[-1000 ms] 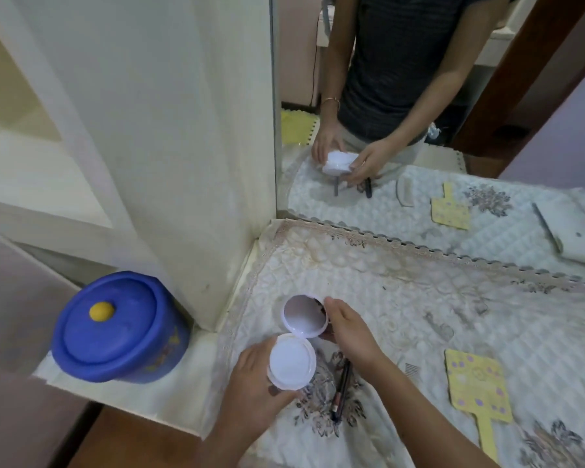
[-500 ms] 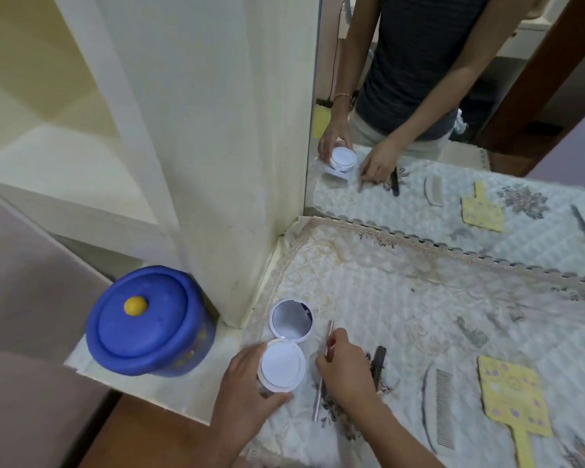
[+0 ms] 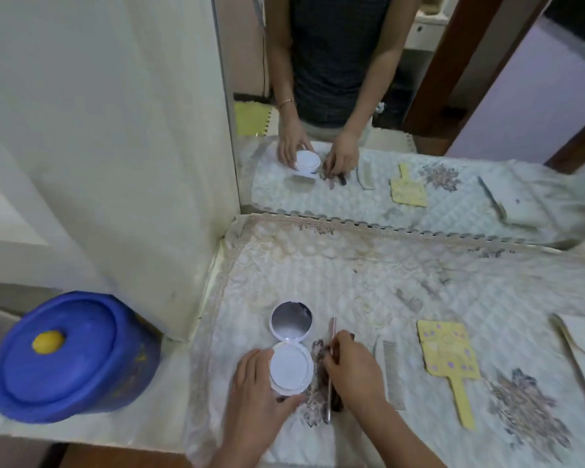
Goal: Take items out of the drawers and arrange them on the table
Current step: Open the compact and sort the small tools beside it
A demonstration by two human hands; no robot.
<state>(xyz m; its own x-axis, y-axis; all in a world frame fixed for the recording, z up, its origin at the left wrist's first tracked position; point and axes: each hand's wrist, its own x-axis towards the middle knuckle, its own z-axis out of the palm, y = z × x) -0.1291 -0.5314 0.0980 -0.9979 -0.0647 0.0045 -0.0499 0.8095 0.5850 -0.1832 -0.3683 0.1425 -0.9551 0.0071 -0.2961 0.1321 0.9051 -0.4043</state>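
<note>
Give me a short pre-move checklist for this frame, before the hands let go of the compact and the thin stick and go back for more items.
1. Open white compact lies flat on the quilted cloth, lid back, mirror up: ok.
2. Left hand cups the compact's base: ok.
3. Right hand pinches the thin stick; whether the stick rests on the cloth: cannot tell.
4. Comb lies apart from the right hand: ok.
5. Yellow paddle lies flat, clear of the comb: ok.
6. Bare cloth left beyond the compact for more items: ok.
</note>
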